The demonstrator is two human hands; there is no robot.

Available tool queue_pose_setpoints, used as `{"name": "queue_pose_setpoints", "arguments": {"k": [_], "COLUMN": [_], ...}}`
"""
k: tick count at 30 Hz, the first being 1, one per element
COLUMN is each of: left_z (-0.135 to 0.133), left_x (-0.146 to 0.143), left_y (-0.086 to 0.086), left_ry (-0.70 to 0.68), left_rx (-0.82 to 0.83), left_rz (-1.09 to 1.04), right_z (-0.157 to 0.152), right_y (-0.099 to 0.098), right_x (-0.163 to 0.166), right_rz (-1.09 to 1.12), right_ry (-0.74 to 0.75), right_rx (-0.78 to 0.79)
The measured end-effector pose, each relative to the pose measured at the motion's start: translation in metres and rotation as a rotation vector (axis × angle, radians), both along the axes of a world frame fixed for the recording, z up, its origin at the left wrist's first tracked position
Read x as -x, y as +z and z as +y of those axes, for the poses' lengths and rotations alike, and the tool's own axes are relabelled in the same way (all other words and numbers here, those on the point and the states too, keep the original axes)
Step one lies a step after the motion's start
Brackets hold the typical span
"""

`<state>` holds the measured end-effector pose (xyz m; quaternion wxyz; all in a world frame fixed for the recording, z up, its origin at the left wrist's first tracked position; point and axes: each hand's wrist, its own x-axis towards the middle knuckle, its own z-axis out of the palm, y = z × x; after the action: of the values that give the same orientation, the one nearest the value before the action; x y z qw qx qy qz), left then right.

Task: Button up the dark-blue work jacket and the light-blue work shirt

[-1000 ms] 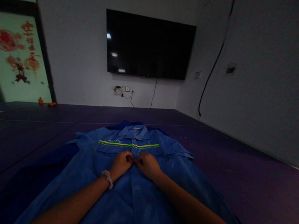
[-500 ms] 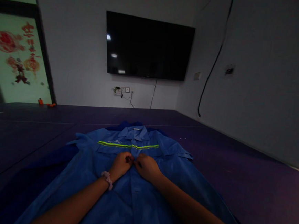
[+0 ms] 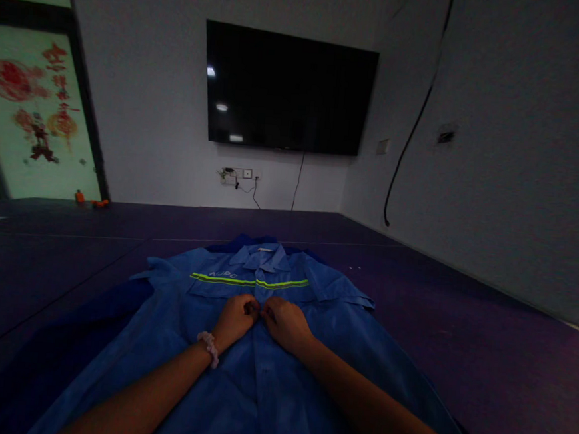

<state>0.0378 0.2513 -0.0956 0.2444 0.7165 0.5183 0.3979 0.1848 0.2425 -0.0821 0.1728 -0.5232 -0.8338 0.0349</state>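
A blue work shirt [image 3: 286, 384] lies spread face up, collar away from me, with a yellow-green reflective stripe [image 3: 224, 279] across its chest. My left hand [image 3: 235, 320], below a pink scrunchie [image 3: 207, 348] on the wrist, pinches the front placket just under the stripe. Close against it, my right hand [image 3: 286, 322] is closed on the same placket from the other side. The fingertips nearly meet, and whatever button sits between them is hidden. Darker blue cloth [image 3: 95, 322] shows beneath the shirt on the left and behind the collar.
The shirt rests on a dark purple floor [image 3: 461, 324]. A black television [image 3: 289, 90] hangs on the far wall above sockets [image 3: 237, 175] and cords. One black cable [image 3: 410, 146] dangles along the right wall. Small orange objects [image 3: 100, 203] lie near the door at left.
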Motion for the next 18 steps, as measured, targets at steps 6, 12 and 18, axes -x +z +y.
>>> {"name": "queue_pose_setpoints", "arguments": {"k": [6,12,18], "left_z": [-0.0027,-0.0046,-0.0052], "left_x": [-0.0005,-0.0003,-0.0003], "left_y": [0.0027,0.0051,0.0059], "left_ry": [-0.03,-0.042,-0.04], "left_rx": [-0.016,0.001,-0.002], "left_rz": [-0.015,0.0,0.011], "right_z": [-0.0012,0.0004,-0.0007], "right_y": [0.0006,-0.0019,-0.0008], "right_x": [-0.0001,0.0006,0.001], "right_rz": [-0.038,-0.066,-0.081], "right_ry": [0.023,0.05,0.043], "right_rx": [-0.005,-0.015,-0.019]}}
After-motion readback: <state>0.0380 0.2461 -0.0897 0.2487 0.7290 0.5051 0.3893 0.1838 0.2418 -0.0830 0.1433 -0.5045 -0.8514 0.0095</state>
